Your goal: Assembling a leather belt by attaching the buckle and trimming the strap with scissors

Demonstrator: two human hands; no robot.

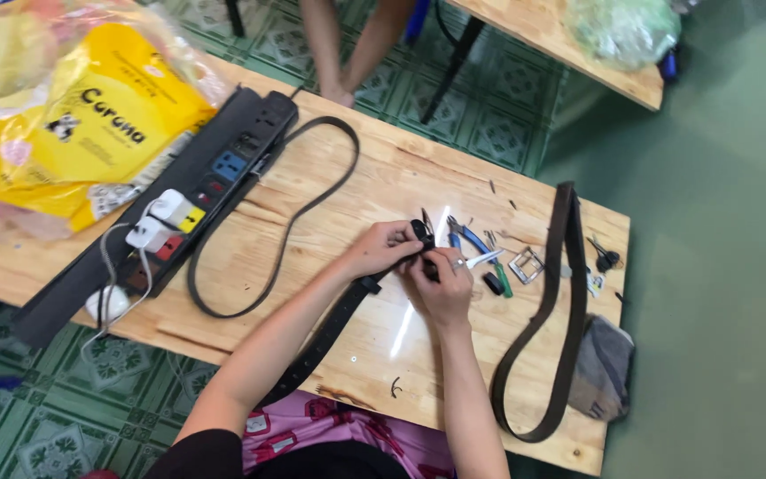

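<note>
My left hand and my right hand meet over the middle of the wooden table. Both pinch the end of a black belt, which runs from my fingers down past the table's near edge toward my lap. The belt end between the fingertips is mostly hidden. Just right of my hands lie blue-handled pliers, a green-handled screwdriver and a silver buckle.
A brown belt loops along the table's right side beside a grey pouch. A black power strip with plugs and a black belt loop lie left. A yellow bag sits far left. Another person's legs stand beyond the table.
</note>
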